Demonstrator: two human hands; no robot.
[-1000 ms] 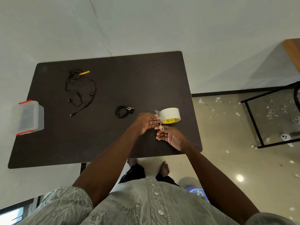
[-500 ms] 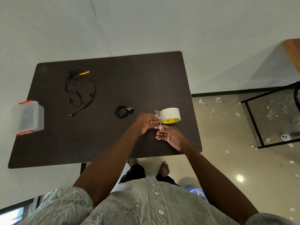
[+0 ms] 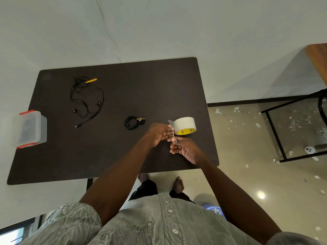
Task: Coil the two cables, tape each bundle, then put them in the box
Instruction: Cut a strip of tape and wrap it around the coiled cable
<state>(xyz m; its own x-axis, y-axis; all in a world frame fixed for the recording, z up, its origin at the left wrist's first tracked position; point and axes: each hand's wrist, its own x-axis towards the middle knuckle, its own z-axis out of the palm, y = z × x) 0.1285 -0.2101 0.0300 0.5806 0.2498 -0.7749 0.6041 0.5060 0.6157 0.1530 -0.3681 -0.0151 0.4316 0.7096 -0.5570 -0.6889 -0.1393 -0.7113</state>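
Observation:
A white tape roll (image 3: 184, 124) with a yellow core stands on the dark table (image 3: 141, 89) near its right edge. A short flap of tape (image 3: 169, 122) sticks out from the roll's left side. My left hand (image 3: 158, 133) pinches the tape at that flap. My right hand (image 3: 185, 149), just below it, holds a thin metal tool (image 3: 174, 136), apparently small scissors, against the strip. A coiled black cable (image 3: 131, 122) lies left of my hands. A loose black cable (image 3: 86, 101) with a yellow tag sprawls at the far left. The clear box (image 3: 30, 129) with red clips stands past the table's left edge.
A black metal frame (image 3: 276, 135) stands on the floor at the right, with paper scraps scattered around it. A wooden surface's corner (image 3: 318, 59) shows at the upper right. My bare feet are below the table's near edge.
Both hands stay almost in place at the tape roll. The metal tool has shifted slightly along the strip.

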